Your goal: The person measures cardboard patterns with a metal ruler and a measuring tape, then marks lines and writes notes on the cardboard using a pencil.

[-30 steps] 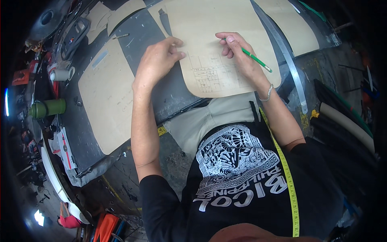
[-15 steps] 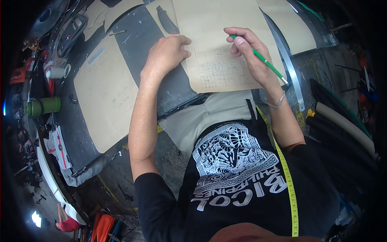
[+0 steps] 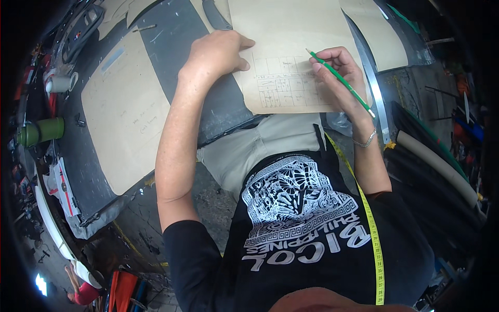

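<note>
My right hand (image 3: 340,70) grips a green pencil (image 3: 356,95) over the right side of a tan paper sheet (image 3: 291,31). The pencil's point aims up and left; whether it touches the paper I cannot tell. Faint pencil lines form a grid with small writing near the sheet's close edge. At the left edge of that sheet rests my left hand (image 3: 215,54), its thumb and forefinger apart and nothing held; its other fingers are partly hidden. Just beyond it lies a dark-handled utility knife (image 3: 215,15).
A long metal ruler (image 3: 381,109) lies right of the sheet. Another tan pattern piece (image 3: 127,114) covers the dark table (image 3: 213,117) at left. A green bottle (image 3: 44,131) and white mug (image 3: 60,82) stand farther left. Rolled material (image 3: 434,164) lies right. A person (image 3: 83,294) is at lower left.
My right hand has shifted its hold, and the pencil's tip now sticks out beyond the fingers. My left forefinger reaches farther out. The whole view has shifted slightly.
</note>
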Tool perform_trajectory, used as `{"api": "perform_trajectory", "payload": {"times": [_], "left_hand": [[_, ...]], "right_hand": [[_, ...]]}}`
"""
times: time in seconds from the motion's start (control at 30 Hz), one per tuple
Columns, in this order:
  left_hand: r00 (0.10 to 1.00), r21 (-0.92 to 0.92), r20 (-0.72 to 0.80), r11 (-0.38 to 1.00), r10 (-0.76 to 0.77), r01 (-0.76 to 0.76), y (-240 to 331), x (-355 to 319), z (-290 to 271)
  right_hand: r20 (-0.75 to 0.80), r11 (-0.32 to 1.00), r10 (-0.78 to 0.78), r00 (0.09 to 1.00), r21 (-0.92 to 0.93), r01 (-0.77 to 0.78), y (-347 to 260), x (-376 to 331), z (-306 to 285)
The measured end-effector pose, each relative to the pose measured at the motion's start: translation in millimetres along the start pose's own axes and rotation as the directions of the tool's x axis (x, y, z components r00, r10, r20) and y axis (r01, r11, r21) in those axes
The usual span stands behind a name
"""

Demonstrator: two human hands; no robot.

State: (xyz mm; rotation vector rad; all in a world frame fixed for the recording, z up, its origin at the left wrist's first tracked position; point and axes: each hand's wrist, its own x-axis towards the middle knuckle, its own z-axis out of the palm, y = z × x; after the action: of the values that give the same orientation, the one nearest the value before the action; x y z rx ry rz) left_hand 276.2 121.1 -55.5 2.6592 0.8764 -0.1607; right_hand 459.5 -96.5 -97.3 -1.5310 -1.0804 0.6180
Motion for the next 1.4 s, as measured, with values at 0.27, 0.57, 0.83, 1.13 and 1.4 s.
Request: {"api": "perform_trajectory", "payload": {"times": [0.27, 0.57, 0.83, 1.13, 1.4], "left_hand": [[0.997, 0.106, -0.002, 0.992, 0.074, -0.073, 7.0, 2.5, -3.1], [0.998, -0.033, 0.006, 0.997, 0.07, -0.07, -5.8, 7.1, 5.1], [0.992, -0.044, -0.081, 0.994, 0.098, -0.101, -10.9, 7.0, 11.2], [0.989, -0.089, -0.092, 0.989, 0.111, -0.12, -8.3, 3.8, 12.7], [0.991, -0.097, -0.106, 0.991, 0.085, -0.095, -8.4, 0.5, 12.3]], "right_hand": [[0.028, 1.0, -0.001, 1.0, -0.007, 0.001, -10.2, 6.9, 17.8], [0.094, 0.996, -0.014, 0.995, -0.086, 0.022, -23.8, 11.0, 17.2], [0.133, 0.995, -0.099, 0.986, -0.002, 0.1, -25.3, 32.4, 23.4], [0.044, 0.997, -0.059, 0.997, 0.059, 0.056, -15.0, 40.3, 25.7], [0.13, 0.984, -0.024, 0.991, -0.173, 0.047, -9.5, 27.7, 51.9]]}}
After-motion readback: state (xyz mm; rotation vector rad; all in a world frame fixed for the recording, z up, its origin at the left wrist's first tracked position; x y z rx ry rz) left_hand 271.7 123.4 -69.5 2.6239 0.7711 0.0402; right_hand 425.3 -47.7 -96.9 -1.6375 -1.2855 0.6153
